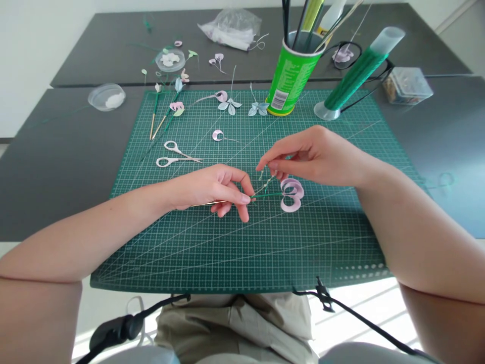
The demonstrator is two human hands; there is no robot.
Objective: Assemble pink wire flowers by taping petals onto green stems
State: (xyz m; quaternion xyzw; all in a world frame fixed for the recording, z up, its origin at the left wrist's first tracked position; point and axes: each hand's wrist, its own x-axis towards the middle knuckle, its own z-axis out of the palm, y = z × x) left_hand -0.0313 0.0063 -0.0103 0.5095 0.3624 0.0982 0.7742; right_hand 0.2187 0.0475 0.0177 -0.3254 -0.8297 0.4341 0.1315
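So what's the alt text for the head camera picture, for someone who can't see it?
A person's left hand holds a green stem with curly pink petals over a green mat, and the right hand is at a thin wire beside it. Beyond are scissors, small flowers and a green can.

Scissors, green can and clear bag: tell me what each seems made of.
Scissors: probably smooth plastic handles, opaque white; thin, greyish blades suggest metal.
Green can: glossy, printed outside; cardboard or tin, I can't tell.
Clear bag: likely thin plastic film, see-through and crinkled.
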